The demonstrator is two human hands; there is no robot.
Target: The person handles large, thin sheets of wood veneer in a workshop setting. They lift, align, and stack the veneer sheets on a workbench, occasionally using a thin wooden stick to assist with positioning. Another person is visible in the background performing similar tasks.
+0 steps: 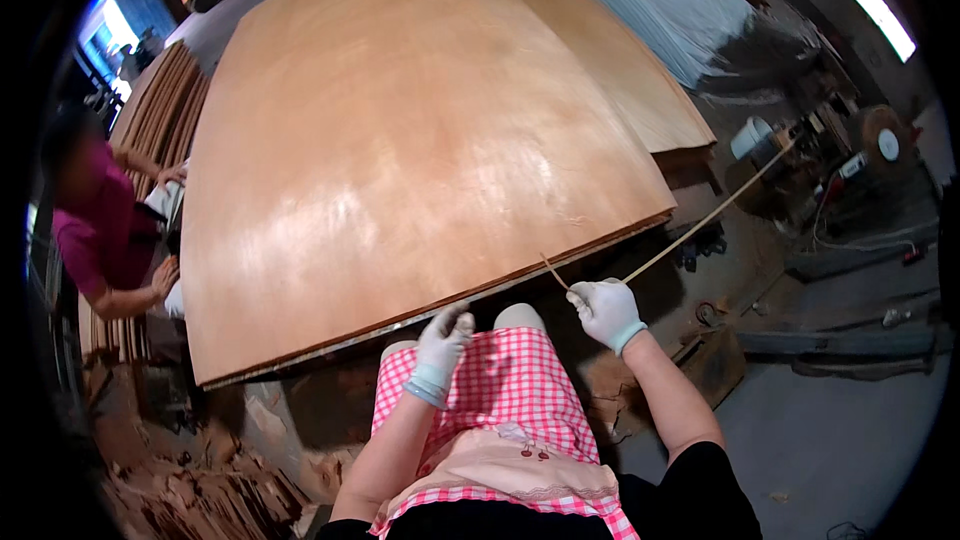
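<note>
A wide stack of thin wood veneer sheets (400, 140) lies in front of me, its near edge just beyond my hands. My right hand (605, 312), in a white glove, is closed on a long thin wooden stick (700, 225) near the stack's right corner. The stick's long part slants away to the far right. A thin, slightly bent end (552, 270) pokes out on the hand's other side, over the sheet edge; the grip hides whether both are one piece. My left hand (442, 342), also gloved, hovers by the near edge, fingers curled in, with nothing visible in them.
At the left, a person in a magenta shirt (95, 230) has both hands by the stack's side. Another veneer stack (610, 50) lies behind to the right. Broken veneer scraps (200, 490) pile up at lower left. A white bucket (750, 137) and machinery stand at right.
</note>
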